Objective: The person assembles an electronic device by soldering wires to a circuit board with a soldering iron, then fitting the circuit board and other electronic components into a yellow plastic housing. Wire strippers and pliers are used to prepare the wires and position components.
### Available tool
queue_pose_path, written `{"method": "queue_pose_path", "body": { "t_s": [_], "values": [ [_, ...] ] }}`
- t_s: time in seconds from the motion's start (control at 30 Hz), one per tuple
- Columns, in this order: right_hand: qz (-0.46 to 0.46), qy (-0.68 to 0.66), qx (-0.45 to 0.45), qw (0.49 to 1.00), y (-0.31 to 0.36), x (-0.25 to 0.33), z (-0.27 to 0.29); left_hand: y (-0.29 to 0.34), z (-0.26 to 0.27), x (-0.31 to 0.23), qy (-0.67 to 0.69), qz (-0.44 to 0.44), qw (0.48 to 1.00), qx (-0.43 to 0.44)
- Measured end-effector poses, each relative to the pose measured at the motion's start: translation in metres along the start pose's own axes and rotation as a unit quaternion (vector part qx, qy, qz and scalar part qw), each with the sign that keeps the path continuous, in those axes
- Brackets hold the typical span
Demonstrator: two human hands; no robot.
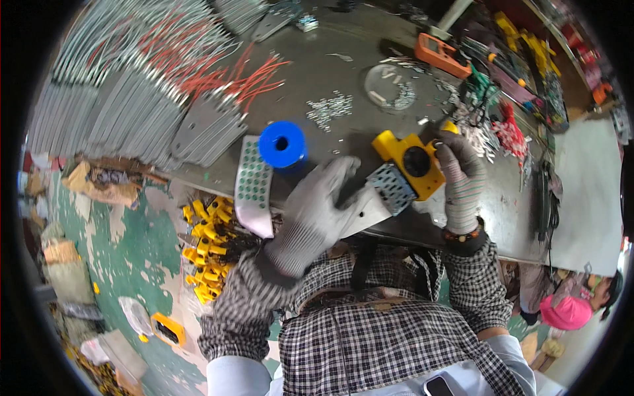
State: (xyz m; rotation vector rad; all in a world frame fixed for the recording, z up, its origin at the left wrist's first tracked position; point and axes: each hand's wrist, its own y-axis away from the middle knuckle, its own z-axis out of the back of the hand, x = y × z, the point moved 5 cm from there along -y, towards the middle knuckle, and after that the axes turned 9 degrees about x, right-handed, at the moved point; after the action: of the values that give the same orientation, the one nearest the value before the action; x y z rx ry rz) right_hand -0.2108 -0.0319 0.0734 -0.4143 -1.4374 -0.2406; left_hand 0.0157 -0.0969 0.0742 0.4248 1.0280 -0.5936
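My right hand (460,173), in a striped grey work glove, is closed at the right side of a yellow plastic housing (396,146) with a round black opening. Its fingertips are by a small yellow part (450,127). Against the housing's lower left lies a grey perforated block (391,189), beside a pale flat plate (367,212). My left hand (310,210), gloved and slightly blurred, is left of the plate. Its thumb and fingers are apart with a gap between them; the thumb is close to the plate, and contact is unclear.
A blue spool (282,144) and a strip of green dots (253,178) are left of my left hand. Stacked grey metal plates (132,115) with red wires fill the far left. Small screws (330,109), a clear round dish (391,88) and an orange meter (441,55) lie beyond.
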Motion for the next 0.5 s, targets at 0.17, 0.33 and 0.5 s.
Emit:
{"method": "queue_pose_path", "body": {
  "t_s": [0.17,0.33,0.5],
  "values": [
    [-0.011,-0.130,-0.067,0.989,0.018,-0.028,0.012,-0.078,-0.041,0.010,0.241,0.123,0.947,0.172],
    [-0.016,-0.183,-0.060,0.981,0.026,-0.031,0.024,-0.079,-0.061,-0.016,0.296,0.161,0.914,0.228],
    [0.155,0.087,-0.012,0.984,0.019,0.030,0.053,-0.055,-0.053,-0.066,-0.103,-0.095,0.990,0.024]
  ]
}}
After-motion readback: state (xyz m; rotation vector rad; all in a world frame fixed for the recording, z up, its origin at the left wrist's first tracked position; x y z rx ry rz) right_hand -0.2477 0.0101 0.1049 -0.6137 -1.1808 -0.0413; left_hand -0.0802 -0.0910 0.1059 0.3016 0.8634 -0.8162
